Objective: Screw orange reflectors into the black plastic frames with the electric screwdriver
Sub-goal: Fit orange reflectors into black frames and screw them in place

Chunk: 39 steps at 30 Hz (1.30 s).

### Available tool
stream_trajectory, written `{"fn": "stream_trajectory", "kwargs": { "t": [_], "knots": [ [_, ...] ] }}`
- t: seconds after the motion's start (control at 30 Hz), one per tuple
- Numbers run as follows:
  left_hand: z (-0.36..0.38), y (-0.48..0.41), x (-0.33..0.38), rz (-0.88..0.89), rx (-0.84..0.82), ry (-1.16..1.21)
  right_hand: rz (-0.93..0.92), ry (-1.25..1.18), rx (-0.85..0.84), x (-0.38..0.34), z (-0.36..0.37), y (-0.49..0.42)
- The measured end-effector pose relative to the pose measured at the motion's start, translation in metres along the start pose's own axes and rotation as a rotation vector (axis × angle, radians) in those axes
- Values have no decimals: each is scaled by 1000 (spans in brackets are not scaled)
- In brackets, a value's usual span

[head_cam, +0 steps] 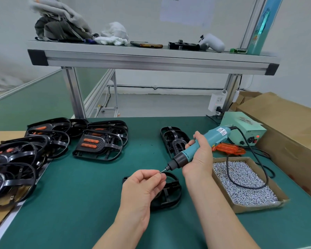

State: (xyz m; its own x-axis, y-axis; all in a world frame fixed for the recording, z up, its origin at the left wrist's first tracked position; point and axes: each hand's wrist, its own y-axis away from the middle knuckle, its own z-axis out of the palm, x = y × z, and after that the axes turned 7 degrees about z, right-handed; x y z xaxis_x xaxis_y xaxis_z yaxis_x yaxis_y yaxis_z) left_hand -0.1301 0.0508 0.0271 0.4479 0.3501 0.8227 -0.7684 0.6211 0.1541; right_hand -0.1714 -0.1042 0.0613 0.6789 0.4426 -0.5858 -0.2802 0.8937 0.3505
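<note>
Gripping electric screwdriver [213, 137] in right hand [199, 156], bit aimed down-left. Pinching tiny piece, likely screw [161, 173], at bit tip with left hand [144, 185], just above black frame [171, 194] on green mat [79, 194]. Could drop screw if seated crooked; could snag cable [227, 168] on screw box [258, 207].

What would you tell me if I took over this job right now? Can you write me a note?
Right hand grips the electric screwdriver.
Left hand pinches what looks like a screw at its bit tip.
One black frame lies on the mat below the hands.
Done: frames with orange reflectors piled on the left.
Left: bare frames stacked behind the screwdriver; loose reflectors and the box of screws sit on the right.
</note>
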Motion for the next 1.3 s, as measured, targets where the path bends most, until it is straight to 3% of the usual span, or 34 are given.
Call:
{"fn": "stream_trajectory", "kwargs": {
  "t": [0.37,0.57,0.67,0.73,0.8,0.87,0.93,1.0,1.07,1.1,1.2,1.3],
  "knots": [
    [3,4,-8,119,49,-117,-37,18,8,1,-2,3],
    [-6,8,-19,608,-17,-695,-10,86,65,1,-3,5],
    [-15,4,-19,989,-58,-875,22,104,88,3,-5,6],
    [-20,1,-19,1129,-101,-921,28,95,99,5,-7,7],
    [-19,1,-16,1001,-80,-936,32,89,81,5,-8,8],
    [-15,3,-11,699,-108,-911,38,84,29,5,-7,9],
    [-12,1,-2,307,-125,-662,33,92,-16,4,-8,9],
    [-10,-4,7,-63,-101,-256,23,107,-44,4,-8,10],
    [-10,-6,10,-147,-65,-165,-17,109,-37,7,-7,12],
    [-11,-5,5,-53,-55,-285,-45,111,-19,8,-5,13],
    [-14,3,-7,465,-42,-733,-73,83,39,9,0,18],
    [-20,5,-16,793,-50,-828,-35,40,60,9,1,19]
  ]
}}
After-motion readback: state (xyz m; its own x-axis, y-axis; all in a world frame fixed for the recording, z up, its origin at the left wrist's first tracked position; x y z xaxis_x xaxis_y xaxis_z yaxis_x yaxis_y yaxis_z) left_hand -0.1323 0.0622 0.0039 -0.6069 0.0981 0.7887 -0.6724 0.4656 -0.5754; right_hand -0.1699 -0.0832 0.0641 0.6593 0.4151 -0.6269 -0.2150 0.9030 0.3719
